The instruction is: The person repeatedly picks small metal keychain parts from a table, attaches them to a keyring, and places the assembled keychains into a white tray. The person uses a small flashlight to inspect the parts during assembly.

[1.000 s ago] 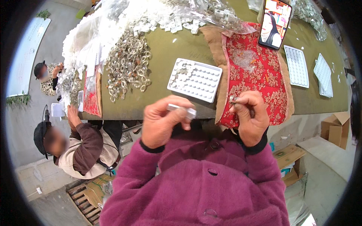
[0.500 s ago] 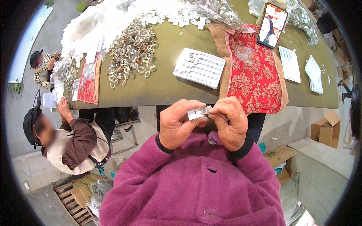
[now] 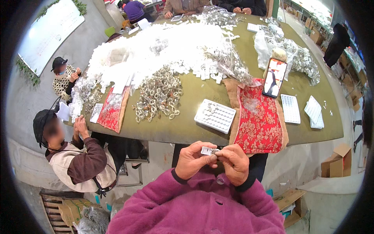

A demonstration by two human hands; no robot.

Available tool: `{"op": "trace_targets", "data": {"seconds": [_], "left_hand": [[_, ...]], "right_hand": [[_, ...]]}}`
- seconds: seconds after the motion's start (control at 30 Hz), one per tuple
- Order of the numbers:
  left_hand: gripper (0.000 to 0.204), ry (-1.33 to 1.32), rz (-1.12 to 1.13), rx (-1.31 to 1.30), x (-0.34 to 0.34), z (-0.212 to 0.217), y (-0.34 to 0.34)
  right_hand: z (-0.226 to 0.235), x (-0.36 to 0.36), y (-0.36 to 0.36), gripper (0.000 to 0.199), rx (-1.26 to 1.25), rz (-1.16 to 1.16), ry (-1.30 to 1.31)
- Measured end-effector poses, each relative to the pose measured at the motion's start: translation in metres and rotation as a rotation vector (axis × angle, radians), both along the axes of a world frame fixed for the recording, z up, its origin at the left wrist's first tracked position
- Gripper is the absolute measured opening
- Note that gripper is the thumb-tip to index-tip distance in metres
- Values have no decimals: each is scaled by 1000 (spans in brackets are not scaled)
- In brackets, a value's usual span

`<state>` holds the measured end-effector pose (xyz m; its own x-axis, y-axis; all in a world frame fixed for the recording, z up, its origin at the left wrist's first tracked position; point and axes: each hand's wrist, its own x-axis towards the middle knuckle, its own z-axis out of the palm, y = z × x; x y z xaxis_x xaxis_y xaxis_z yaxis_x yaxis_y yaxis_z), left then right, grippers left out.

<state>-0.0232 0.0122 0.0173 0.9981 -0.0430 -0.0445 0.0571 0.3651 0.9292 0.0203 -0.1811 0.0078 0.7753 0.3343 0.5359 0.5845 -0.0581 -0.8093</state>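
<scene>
In front of the purple coat, just off the table's near edge, my left hand [image 3: 191, 160] pinches a small white tag [image 3: 206, 150] with a clear and metallic-looking piece at its right end. My right hand [image 3: 235, 163] is closed at that end, thumb and fingertips together; whatever small part they grip is mostly hidden. Beyond my hands lies a white tray [image 3: 222, 122] with rows of round hollows, some small pale pieces on its upper left. To its right, a red floral cloth [image 3: 259, 130] with brown edging hangs over the table edge.
A heap of small ring-shaped trinkets [image 3: 157, 95] lies left of the tray, before a large mass of white tags [image 3: 144, 43]. A phone [image 3: 275, 78] leans upright at the cloth's far end. More trays [image 3: 290, 109] lie right. A co-worker [image 3: 83, 156] sits at left; others sit farther off.
The view has tilted up, so the table and my hands appear lower and more of the far side shows. Both hands keep hold of the small tag. The left co-worker's hands have come together.
</scene>
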Motion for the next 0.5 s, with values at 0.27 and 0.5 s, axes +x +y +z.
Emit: {"op": "trace_targets", "data": {"seconds": [0.27, 0.5], "left_hand": [[28, 155, 39, -78, -7, 0, -13], [27, 45, 87, 43, -18, 5, -27]], "right_hand": [[-3, -13, -7, 22, -15, -124, -84], [-3, -20, -11, 13, -9, -126, -77]]}}
